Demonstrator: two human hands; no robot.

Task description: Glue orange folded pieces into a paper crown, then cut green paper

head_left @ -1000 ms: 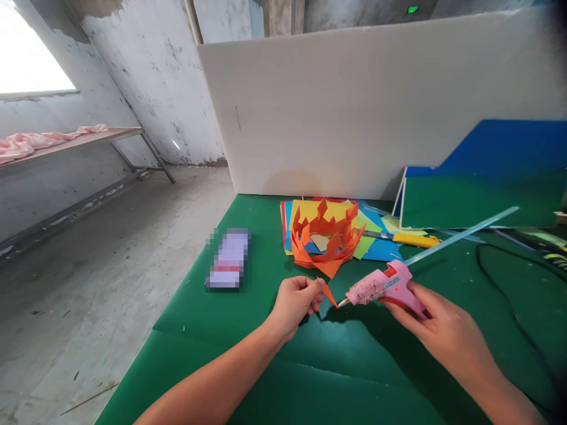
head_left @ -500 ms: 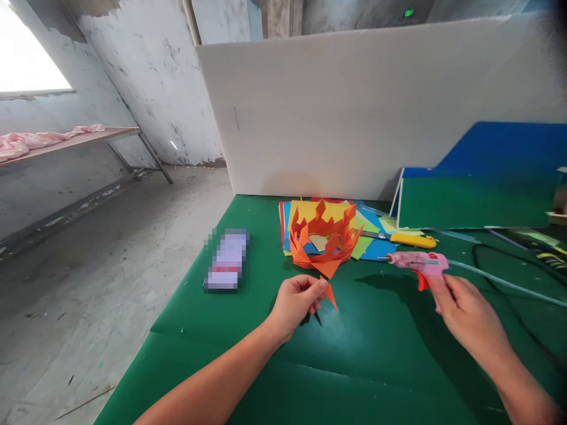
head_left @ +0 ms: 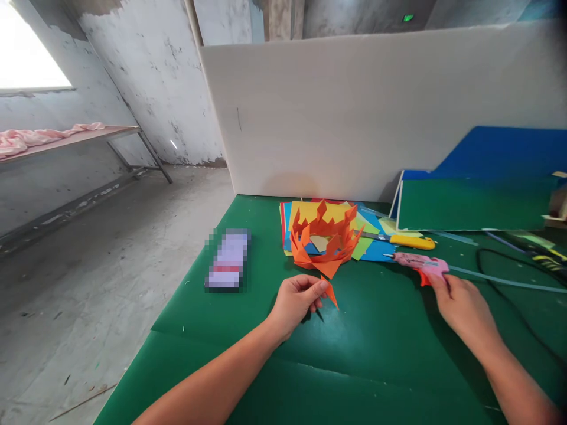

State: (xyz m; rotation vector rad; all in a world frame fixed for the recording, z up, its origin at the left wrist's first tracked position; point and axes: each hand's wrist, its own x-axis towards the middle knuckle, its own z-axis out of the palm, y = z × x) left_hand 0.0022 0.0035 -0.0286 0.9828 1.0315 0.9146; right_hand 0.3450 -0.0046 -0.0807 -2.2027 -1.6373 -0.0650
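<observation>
Between the thumb and fingers of my left hand [head_left: 303, 300] is a small folded orange paper piece [head_left: 330, 294], its pointed end hanging down to the right. Just beyond it, an orange paper crown [head_left: 326, 251] with upright pointed tips rests on the table, partly over a stack of coloured paper [head_left: 286, 233]. Off to the right, my right hand [head_left: 463, 310] is closed around the handle of a pink glue gun [head_left: 420, 265] with a red trigger. Its nozzle points left, and a clear glue stick sticks out of its back. The lower handle is hidden by my fingers.
A yellow-handled knife [head_left: 411, 241] lies on the papers behind the glue gun. A blurred-out phone-like object [head_left: 228, 260] is on the green table [head_left: 199, 330] at left. Behind stand a white board [head_left: 319, 118] and a green panel [head_left: 469, 203]. A black cord [head_left: 509, 307] curves at right.
My right hand and the glue gun have moved slightly, the nozzle shifting a little to the right. My left hand, the orange piece and the crown stay nearly where they were.
</observation>
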